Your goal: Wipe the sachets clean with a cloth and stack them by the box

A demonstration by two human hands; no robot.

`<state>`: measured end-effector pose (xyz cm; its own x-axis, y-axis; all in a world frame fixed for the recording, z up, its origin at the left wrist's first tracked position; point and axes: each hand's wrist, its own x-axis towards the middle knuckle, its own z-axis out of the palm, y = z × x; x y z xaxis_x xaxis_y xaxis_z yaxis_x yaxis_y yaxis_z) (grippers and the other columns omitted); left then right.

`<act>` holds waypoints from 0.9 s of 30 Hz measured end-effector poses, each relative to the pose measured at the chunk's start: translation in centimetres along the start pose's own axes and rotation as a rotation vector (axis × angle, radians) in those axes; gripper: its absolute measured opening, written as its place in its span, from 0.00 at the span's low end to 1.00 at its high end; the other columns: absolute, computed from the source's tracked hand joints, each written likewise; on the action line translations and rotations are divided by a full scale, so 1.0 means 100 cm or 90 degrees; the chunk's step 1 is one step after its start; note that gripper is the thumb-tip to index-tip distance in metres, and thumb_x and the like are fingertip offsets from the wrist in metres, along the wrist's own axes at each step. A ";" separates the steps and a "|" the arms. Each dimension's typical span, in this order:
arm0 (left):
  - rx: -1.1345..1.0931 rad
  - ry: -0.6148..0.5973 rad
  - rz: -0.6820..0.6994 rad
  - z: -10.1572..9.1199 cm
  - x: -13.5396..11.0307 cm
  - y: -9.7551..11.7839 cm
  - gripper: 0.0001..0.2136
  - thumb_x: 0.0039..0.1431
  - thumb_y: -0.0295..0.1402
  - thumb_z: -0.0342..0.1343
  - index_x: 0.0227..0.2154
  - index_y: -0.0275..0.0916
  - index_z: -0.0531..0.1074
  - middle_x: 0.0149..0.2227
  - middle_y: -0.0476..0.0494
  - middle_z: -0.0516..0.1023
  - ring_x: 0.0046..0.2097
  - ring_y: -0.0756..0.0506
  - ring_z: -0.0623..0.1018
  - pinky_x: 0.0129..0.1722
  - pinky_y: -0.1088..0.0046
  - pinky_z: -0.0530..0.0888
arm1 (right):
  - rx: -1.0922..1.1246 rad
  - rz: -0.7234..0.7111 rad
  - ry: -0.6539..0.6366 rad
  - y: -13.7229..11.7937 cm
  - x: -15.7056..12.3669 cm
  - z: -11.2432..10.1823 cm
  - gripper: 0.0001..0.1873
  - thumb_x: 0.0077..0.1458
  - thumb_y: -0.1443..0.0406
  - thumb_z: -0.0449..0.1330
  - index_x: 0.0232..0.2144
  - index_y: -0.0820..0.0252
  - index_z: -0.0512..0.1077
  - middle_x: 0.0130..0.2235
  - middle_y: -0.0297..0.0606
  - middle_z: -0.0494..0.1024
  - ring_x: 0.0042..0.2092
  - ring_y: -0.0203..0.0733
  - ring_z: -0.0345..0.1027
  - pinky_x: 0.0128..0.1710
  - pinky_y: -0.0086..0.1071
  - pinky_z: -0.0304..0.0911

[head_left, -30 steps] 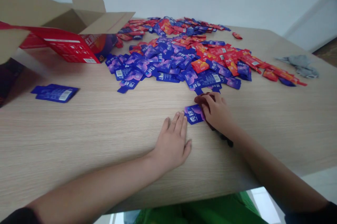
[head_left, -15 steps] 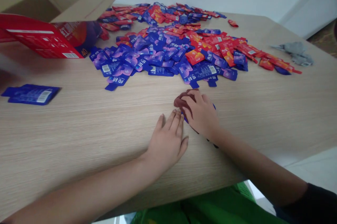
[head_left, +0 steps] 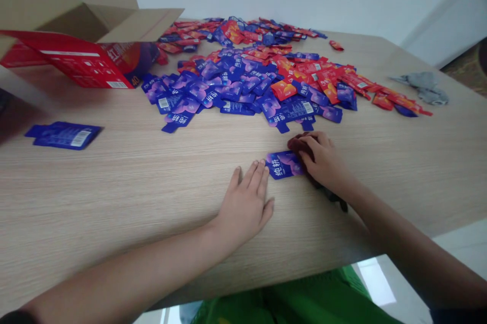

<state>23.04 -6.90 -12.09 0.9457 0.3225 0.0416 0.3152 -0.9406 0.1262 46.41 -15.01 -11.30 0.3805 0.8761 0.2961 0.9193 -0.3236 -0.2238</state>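
A blue and purple sachet (head_left: 280, 165) lies flat on the wooden table, its left end under the fingertips of my left hand (head_left: 246, 200). That hand is open, fingers stretched out and resting on the tabletop. My right hand (head_left: 327, 163) is closed around a dark reddish-brown cloth (head_left: 299, 144), pressed down over the sachet's right end. Part of the cloth hangs dark beneath my right wrist. The sachet's right end is hidden under cloth and hand.
A heap of blue and red sachets (head_left: 243, 80) spreads across the table's middle and back. An opened red carton (head_left: 87, 63) stands at the left. Blue sachets (head_left: 63, 135) lie apart before it. A grey cloth (head_left: 428, 85) rests at the right.
My right hand has slid to the right with the cloth, uncovering the sachet's left part. My left hand stays in about the same place. The whole view has shifted slightly.
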 end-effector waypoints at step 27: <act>-0.004 -0.002 0.001 0.001 -0.001 0.000 0.29 0.67 0.42 0.39 0.65 0.28 0.53 0.69 0.34 0.50 0.69 0.37 0.53 0.63 0.47 0.57 | 0.084 0.031 0.070 0.005 -0.001 -0.008 0.14 0.56 0.62 0.57 0.44 0.55 0.73 0.49 0.45 0.70 0.51 0.54 0.66 0.51 0.51 0.64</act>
<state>22.97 -6.90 -12.16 0.9464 0.3208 0.0385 0.3134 -0.9404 0.1323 46.90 -15.57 -10.69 0.4396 0.8138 0.3800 0.8810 -0.3084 -0.3587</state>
